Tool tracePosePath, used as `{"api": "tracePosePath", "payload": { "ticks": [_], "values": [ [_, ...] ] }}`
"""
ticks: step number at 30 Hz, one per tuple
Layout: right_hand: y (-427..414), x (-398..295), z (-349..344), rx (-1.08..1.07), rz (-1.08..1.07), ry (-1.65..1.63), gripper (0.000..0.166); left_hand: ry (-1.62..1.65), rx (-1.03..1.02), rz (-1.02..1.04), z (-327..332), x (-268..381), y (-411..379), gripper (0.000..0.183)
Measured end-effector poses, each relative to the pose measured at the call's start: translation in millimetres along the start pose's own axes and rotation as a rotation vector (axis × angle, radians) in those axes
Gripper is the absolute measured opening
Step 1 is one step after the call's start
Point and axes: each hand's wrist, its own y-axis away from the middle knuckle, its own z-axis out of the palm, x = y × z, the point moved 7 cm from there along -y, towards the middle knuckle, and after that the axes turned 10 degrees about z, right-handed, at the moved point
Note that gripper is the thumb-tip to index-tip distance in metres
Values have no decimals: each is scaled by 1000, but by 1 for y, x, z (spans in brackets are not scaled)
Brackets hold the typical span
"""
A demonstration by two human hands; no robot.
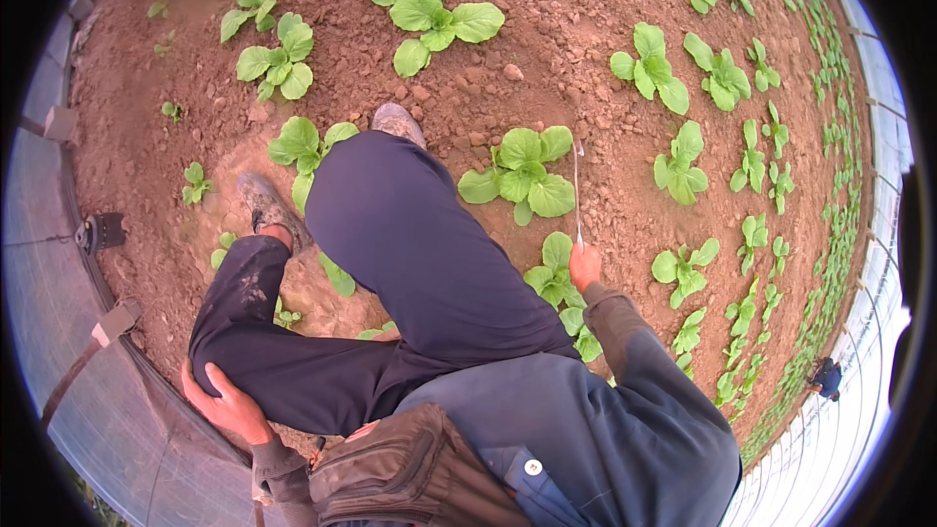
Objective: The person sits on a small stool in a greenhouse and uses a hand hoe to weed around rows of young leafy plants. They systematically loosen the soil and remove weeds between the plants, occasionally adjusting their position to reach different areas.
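Observation:
My right hand (pixel 585 266) grips a slim metal hand hoe (pixel 578 197) near its lower end. The shaft points away from me over bare brown soil, and its small bent tip lies beside a leafy green seedling (pixel 523 174). Just left of that hand grows another seedling (pixel 553 274), partly hidden by my thigh. My left hand (pixel 227 402) is cupped on my bent left knee, thumb apart from the fingers, holding nothing. Dark trousers (pixel 432 249) cover my legs. A muddy left shoe (pixel 267 205) is on the soil, close to a broad-leaved seedling (pixel 300 150).
Plastic sheeting (pixel 95 395) curves along the left, with a block (pixel 117 322) and a black device (pixel 101 232) at its edge. Rows of seedlings (pixel 681 161) run on the right. Far right, another person (pixel 827 378) is low down. A brown bag (pixel 388 468) sits at my waist.

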Motion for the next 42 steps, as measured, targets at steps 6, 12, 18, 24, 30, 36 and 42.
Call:
{"api": "tracePosePath", "payload": {
  "ticks": [6, 12, 18, 24, 30, 36, 42],
  "values": [
    [-109, -230, -18, 18, -210, -174, 48, 20, -6, -62, 0, -5, 0, 39],
    [-135, -318, -33, -136, -66, -146, 51, -10, -18, -54, -1, -1, -1, 39],
    [-113, -171, -12, -119, -95, 38, 53, -12, -21, -75, -1, 5, -3, 39],
    [-67, -51, -18, -28, -167, 313, 53, 2, -7, -30, 0, 9, -2, 41],
    [-4, 31, 21, -128, 25, 67, 52, 57, 7, 11, 1, 2, 4, 43],
    [39, 62, 64, -208, 88, -137, 52, 50, 49, 34, 1, -15, 14, 46],
    [72, 70, 61, -117, -139, 85, 49, 57, 81, 22, 1, -25, 21, 47]
  ]
}}
